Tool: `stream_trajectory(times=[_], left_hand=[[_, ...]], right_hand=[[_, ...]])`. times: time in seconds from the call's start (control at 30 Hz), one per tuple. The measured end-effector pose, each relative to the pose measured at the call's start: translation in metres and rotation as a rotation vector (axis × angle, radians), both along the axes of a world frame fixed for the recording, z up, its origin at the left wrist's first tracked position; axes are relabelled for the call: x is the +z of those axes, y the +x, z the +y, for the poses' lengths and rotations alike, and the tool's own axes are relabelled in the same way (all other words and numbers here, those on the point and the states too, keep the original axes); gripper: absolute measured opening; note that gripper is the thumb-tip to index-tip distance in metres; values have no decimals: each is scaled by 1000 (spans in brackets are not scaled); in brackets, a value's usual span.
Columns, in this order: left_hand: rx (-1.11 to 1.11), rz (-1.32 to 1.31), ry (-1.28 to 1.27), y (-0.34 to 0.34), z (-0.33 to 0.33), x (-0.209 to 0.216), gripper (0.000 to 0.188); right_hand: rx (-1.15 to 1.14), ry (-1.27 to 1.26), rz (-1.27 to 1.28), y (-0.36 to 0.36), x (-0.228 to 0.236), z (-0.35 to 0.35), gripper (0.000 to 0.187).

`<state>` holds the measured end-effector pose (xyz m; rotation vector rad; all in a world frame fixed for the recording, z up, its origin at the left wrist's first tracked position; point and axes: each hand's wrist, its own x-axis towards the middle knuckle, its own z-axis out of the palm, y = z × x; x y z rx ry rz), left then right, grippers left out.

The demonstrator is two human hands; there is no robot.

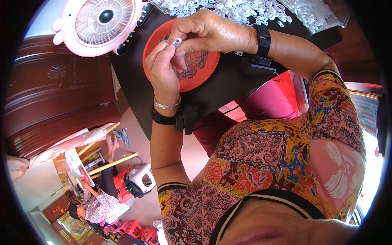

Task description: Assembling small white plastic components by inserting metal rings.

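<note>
Across the surface (134, 81) from me, a small white plastic piece (177, 42) slants between the left hand (164, 65) and right hand (202, 32), equally near, pinched in 2 narrow fingertip grips above a red bowl (208, 76).

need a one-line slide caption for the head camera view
Left hand and right hand pinch a small white piece above a red-orange bowl of small grey parts, near a pink fan.

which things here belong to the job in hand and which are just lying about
Part of the job, seemingly:
- small white piece, held by left hand and right hand
- orange bowl
- grey bits in it
- heaped white pieces

Just about:
- pink fan
- blue slippers
</note>
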<state>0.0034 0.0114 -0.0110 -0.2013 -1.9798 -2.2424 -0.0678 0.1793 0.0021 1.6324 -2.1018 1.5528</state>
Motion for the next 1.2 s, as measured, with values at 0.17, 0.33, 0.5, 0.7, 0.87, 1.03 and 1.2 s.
stream_trajectory(times=[0.17, 0.33, 0.5, 0.7, 0.87, 1.03, 1.2], left_hand=[[15, 26, -21, 5, 7, 8, 23], [5, 30, -16, 6, 6, 6, 23], [61, 25, -115, 5, 4, 9, 26], [95, 52, -91, -3, 6, 8, 24], [170, 14, -117, 1, 6, 11, 24], [109, 80, -165, 4, 8, 11, 26], [116, 95, -156, 3, 3, 11, 24]], right_hand=[[13, -51, 69, 0, -1, 1, 19], [46, -44, -39, 2, -1, 1, 18], [154, -110, -271, -1, -7, -6, 19], [168, -115, -318, -6, -6, -1, 23], [86, -165, -105, -7, -3, -4, 19], [-375, -198, 129, -25, 34, 26, 29], [-1194, -409, 602, -65, 96, 86, 29]])
